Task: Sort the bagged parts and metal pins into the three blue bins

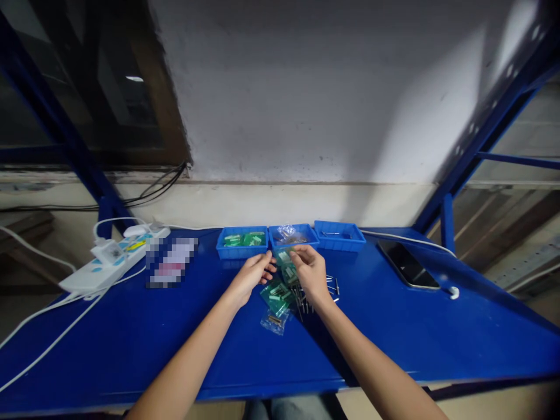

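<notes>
- Green packet [286, 263]: pinched in my right hand [310, 269], over the table [210, 356].
- My left hand [250, 276] curls beside it; I can't tell if it grips.
- Seemingly partway: bagged green pieces [253, 239] sit binned, others [277, 296] lie loose.

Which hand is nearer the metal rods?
Right. The right hand is right at the rods, pinching a green packet beside them; the left hand is off to their left, apart from them.
</notes>
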`<state>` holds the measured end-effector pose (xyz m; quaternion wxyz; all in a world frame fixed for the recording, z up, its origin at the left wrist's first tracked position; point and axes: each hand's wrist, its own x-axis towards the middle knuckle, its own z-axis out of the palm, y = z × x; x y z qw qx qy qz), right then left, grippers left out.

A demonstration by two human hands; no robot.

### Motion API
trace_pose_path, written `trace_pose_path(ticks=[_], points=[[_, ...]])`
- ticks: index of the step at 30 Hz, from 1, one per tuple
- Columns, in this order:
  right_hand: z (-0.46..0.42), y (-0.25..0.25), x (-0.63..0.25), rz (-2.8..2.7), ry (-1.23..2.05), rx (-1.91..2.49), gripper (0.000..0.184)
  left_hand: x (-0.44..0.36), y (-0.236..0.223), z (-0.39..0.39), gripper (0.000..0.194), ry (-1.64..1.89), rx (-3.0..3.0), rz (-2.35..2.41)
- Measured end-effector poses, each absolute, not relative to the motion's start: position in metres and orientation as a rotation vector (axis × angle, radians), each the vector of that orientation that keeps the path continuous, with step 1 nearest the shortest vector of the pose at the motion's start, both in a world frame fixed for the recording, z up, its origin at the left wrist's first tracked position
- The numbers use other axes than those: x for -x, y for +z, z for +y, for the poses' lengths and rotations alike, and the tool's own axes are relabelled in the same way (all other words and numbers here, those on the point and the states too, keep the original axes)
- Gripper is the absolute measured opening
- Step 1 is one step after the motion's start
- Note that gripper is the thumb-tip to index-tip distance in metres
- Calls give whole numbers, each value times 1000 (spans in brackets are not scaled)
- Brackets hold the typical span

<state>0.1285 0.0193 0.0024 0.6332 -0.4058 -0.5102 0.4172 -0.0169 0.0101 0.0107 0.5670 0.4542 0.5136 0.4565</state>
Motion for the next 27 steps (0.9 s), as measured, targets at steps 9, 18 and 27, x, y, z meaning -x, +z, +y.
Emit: trace_pose_path(ticks=[9,18,27], points=[[11,7,-130,-1522,563,960,12,16,13,10,31,1197,-909,971],[16,12,-133,-1281,1185,977,33,15,10,12,14,1525,-1655,1145],[18,8,-133,-1317,1050,947,23,11,7,10,21,1439,-1759,1289]])
